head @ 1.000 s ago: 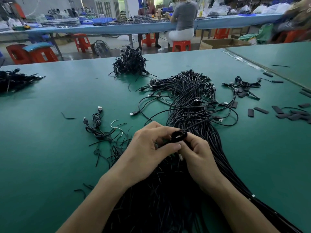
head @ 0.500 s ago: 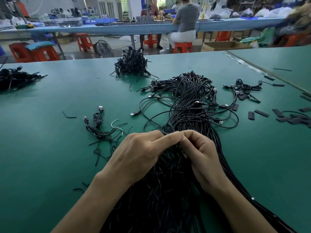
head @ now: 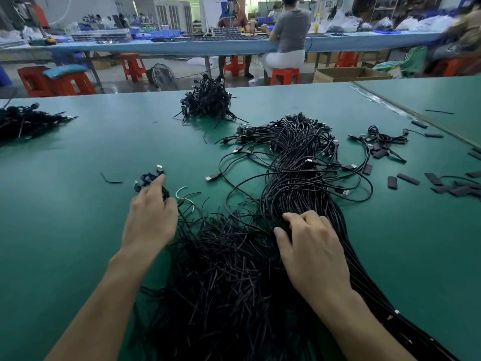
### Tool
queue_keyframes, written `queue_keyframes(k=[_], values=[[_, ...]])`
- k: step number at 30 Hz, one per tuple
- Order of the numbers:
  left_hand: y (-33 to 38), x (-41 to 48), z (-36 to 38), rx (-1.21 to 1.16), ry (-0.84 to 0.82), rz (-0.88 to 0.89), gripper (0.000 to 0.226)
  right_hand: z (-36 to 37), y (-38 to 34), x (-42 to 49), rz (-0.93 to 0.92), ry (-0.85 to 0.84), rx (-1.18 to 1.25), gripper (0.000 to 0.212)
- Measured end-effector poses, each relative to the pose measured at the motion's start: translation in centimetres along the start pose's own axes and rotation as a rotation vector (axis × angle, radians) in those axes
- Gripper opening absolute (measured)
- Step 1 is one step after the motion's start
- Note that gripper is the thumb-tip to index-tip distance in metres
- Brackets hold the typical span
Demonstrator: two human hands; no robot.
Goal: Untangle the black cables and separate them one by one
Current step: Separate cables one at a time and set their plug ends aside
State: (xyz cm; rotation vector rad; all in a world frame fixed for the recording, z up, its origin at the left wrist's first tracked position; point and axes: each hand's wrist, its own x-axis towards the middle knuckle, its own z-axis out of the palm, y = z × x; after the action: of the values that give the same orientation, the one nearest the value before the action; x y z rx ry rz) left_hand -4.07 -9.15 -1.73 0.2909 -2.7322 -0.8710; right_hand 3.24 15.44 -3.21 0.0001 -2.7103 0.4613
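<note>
two grips: left hand (head: 149, 220) loose on one coil (head: 147, 177), right hand (head: 312, 248) clutching one bundle (head: 299, 188).

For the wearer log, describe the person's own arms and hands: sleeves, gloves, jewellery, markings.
The left forearm and right forearm are bare down to the bottom edge of the head view; no sleeve shows. The left hand and right hand wear no gloves. No ring, watch, wristband or bracelet is visible, and no tape, tattoo or other marking shows on their upper sides.
</note>
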Motion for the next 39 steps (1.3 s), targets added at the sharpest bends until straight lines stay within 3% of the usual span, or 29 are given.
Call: queue_keyframes(k=[5, 9, 11, 13, 16, 20, 23, 26, 27, 33, 36, 39], values=[[-1.4, -0.3, 1.0, 0.255, -0.156, 0.026, 0.055, -0.2, -0.3, 0.1, -0.002, -0.05, -0.07, 0.039], [-0.5, -0.7, 0.9, 0.16, 0.021, 0.079, 0.046, 0.0, -0.5, 0.3, 0.009, -0.089, -0.044, 0.036], [0.3, -1.0, 0.7, 0.168, 0.154, 0.163, 0.04, 0.1, -0.4, 0.4, 0.016, -0.051, 0.028, 0.03], [1.6, -1.3, 0.5, 0.039, 0.184, 0.286, 0.031, 0.2, -0.2, 0.5, 0.035, 0.016, 0.157, 0.024], [3.7, -2.2, 0.3, -0.134, 0.033, 0.485, 0.039, 0.3, 0.1, 0.7, -0.039, 0.082, 0.399, 0.021], [6.2, -4.4, 1.0, -0.144, -0.265, 0.769, 0.077, -0.2, -0.3, 0.3, -0.405, 0.048, 0.588, 0.024], [6.1, -4.8, 2.0, -0.205, -0.333, 0.8, 0.063, -0.6, -0.3, 0.4, -0.522, 0.105, 0.715, 0.019], [5.6, -4.3, 2.2, -0.286, -0.195, 0.712, 0.019, -1.2, -0.1, 0.5, -0.547, 0.2, 0.792, 0.02], [5.5, -4.1, 2.0, -0.345, -0.133, 0.65, 0.015, -1.4, -0.1, 0.4, -0.533, 0.226, 0.8, 0.02], [4.5, -1.1, -1.3, -0.922, 0.414, 0.13, 0.033, -1.9, 0.6, 0.8, -0.199, 0.499, 0.657, 0.014], [3.4, 0.3, -3.5, -1.04, 0.654, 0.015, 0.033, -1.6, 1.0, 1.0, 0.041, 0.385, 0.531, 0.016], [3.5, 0.0, -4.0, -0.887, 0.784, 0.101, 0.035, -0.8, 1.2, 1.1, 0.198, 0.15, 0.306, 0.018]])
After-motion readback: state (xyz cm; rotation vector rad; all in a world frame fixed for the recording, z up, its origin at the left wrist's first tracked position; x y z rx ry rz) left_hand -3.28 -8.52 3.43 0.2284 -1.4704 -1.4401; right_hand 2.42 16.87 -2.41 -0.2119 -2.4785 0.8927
